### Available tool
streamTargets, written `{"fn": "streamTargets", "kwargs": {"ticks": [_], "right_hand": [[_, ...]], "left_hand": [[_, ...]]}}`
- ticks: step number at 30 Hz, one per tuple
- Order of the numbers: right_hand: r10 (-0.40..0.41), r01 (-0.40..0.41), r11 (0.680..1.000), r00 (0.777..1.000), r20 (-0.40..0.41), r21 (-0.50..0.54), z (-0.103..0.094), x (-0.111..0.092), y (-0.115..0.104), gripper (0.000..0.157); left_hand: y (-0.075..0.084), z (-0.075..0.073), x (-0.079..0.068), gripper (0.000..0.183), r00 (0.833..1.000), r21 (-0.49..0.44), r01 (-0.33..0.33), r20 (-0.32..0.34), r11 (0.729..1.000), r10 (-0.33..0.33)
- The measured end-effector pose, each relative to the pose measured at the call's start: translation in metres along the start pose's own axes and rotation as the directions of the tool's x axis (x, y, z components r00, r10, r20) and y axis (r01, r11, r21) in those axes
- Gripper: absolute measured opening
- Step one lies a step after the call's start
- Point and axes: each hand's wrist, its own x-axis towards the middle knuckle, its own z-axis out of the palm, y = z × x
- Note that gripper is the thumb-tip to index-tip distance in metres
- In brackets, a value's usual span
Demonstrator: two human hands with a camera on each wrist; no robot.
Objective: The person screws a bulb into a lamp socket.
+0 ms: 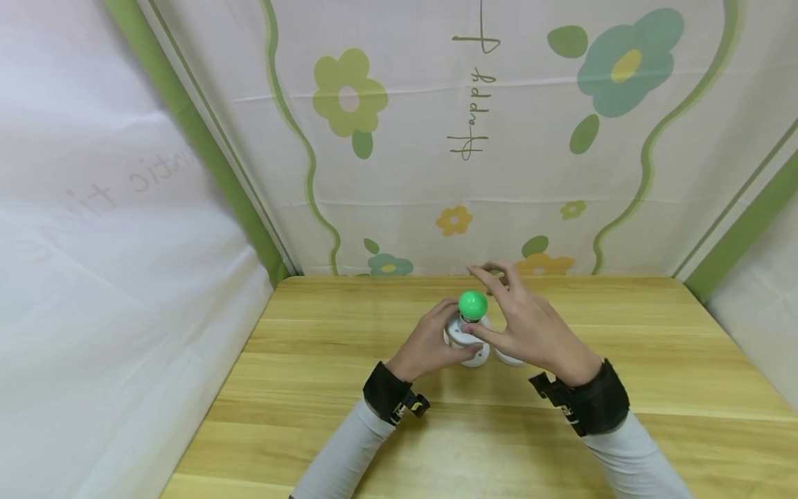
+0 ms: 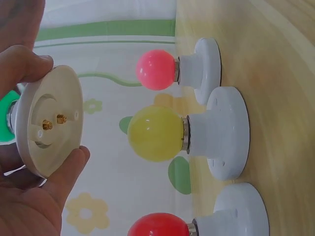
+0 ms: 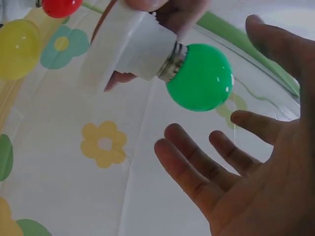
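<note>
Raised off the table, a round white lamp socket [image 3: 142, 46] is gripped at its base by my left hand [image 1: 430, 344]. A green light bulb [image 3: 201, 77] sits in the socket's mouth, with part of its metal screw base showing. In the left wrist view the socket's underside [image 2: 55, 130] faces the camera and shows two brass screws. Around the green bulb, my right hand [image 1: 533, 322] spreads its fingers; in the right wrist view they stand apart from the glass, holding nothing.
On the wooden table [image 1: 499, 443] stand white sockets with a pink bulb [image 2: 156, 70], a yellow bulb [image 2: 156, 133] and a red bulb [image 2: 160, 226], close by the hands. A printed flower curtain [image 1: 399, 173] hangs behind the table's far edge.
</note>
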Motion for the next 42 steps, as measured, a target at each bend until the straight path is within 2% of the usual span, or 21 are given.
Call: {"fn": "streamTargets", "kwargs": {"ticks": [4, 8, 17, 33, 42], "right_hand": [[-0.06, 0.06, 0.998, 0.998, -0.003, 0.016, -0.003, 0.0, 0.001, 0.076], [-0.113, 0.111, 0.992, 0.994, 0.014, 0.062, -0.003, 0.0, 0.002, 0.068], [-0.129, 0.128, 0.986, 0.992, 0.001, 0.106, -0.002, -0.001, 0.004, 0.053], [-0.106, 0.108, 0.989, 0.994, -0.034, 0.096, 0.0, 0.0, 0.005, 0.049], [-0.04, 0.041, 0.998, 0.998, -0.041, 0.039, 0.002, 0.0, 0.003, 0.049]], "left_hand": [[0.005, -0.001, 0.0, 0.061, 1.0, -0.009, -0.006, -0.017, 1.0, 0.006], [0.0, 0.0, 0.0, 0.06, 1.0, 0.004, -0.004, -0.001, 1.0, 0.004], [-0.009, 0.002, -0.001, 0.061, 1.0, -0.011, -0.009, 0.02, 1.0, 0.009], [-0.007, 0.001, -0.001, 0.06, 1.0, -0.018, 0.001, 0.026, 1.0, 0.0], [-0.006, 0.001, 0.0, 0.06, 1.0, -0.001, -0.016, 0.023, 1.0, 0.016]]}}
